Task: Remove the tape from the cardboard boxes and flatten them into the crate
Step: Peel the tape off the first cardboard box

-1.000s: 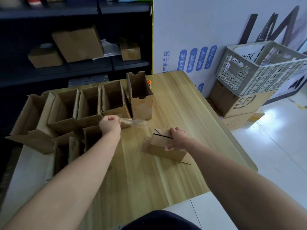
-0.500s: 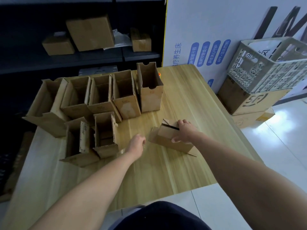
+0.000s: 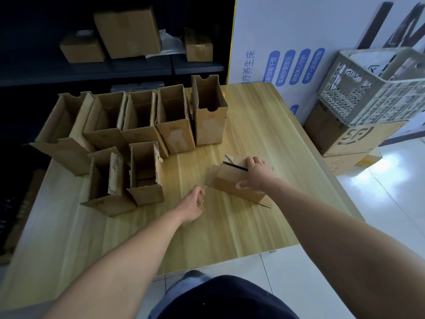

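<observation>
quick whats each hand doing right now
Left hand: fingers curled, whether it holds anything cannot be told.
Right hand: grips the small cardboard box.

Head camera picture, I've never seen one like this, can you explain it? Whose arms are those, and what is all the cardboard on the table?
There is no machine here. A person wears one camera on the head, looking forward and down, so the two bare arms are their own. The right hand grips a small cardboard box lying on the wooden table. The left hand is beside it with fingers curled; whether it holds anything, I cannot tell. Behind them stand several open cardboard boxes. The grey plastic crate sits to the right, off the table, on stacked cartons.
</observation>
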`<act>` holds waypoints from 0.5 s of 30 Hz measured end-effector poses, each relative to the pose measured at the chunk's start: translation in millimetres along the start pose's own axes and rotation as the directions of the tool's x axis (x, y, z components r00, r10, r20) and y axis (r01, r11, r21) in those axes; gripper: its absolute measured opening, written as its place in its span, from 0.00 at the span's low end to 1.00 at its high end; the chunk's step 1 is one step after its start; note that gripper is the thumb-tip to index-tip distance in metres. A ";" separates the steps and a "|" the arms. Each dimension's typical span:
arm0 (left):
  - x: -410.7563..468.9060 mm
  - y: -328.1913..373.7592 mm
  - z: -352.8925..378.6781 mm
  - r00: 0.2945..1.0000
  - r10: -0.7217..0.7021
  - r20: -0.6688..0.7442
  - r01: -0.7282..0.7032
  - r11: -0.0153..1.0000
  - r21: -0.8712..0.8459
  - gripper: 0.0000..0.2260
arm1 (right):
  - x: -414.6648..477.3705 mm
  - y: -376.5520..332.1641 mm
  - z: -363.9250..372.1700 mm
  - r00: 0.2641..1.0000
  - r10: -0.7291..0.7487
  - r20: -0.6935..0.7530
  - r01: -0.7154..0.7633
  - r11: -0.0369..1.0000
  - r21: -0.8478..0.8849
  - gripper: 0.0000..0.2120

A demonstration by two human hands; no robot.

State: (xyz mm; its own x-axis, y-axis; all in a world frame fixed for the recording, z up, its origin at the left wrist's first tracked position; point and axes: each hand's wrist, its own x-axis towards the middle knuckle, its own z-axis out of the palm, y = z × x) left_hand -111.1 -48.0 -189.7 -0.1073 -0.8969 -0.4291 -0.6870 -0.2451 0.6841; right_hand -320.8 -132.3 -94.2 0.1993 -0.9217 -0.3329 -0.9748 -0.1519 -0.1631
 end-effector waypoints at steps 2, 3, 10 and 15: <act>-7.9 3.6 -0.6 0.998 0.046 0.053 -0.049 0.996 0.070 0.19 | -0.9 -1.3 -0.7 1.000 0.004 0.001 -0.004 1.000 -0.008 0.41; -11.0 5.4 -0.1 0.994 0.075 0.085 -0.085 0.989 0.125 0.20 | -1.3 -1.9 -0.9 1.000 0.007 0.002 -0.007 1.000 -0.011 0.41; -26.8 24.1 24.0 0.963 -0.004 0.269 -0.143 0.838 0.526 0.19 | -5.6 -4.5 0.5 1.000 0.007 -0.001 -0.007 1.000 -0.014 0.43; -25.5 35.2 20.0 0.985 0.006 0.170 -0.072 0.919 0.387 0.11 | -8.9 -1.6 0.7 1.000 -0.020 -0.012 0.020 1.000 -0.007 0.43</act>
State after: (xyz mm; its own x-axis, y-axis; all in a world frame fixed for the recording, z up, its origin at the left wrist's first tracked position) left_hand -146.9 -26.4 -166.5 -0.2317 -0.8226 -0.5193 -0.9018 -0.0187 0.4318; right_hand -321.0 -123.6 -91.6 0.2172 -0.9228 -0.3183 -0.9714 -0.1724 -0.1631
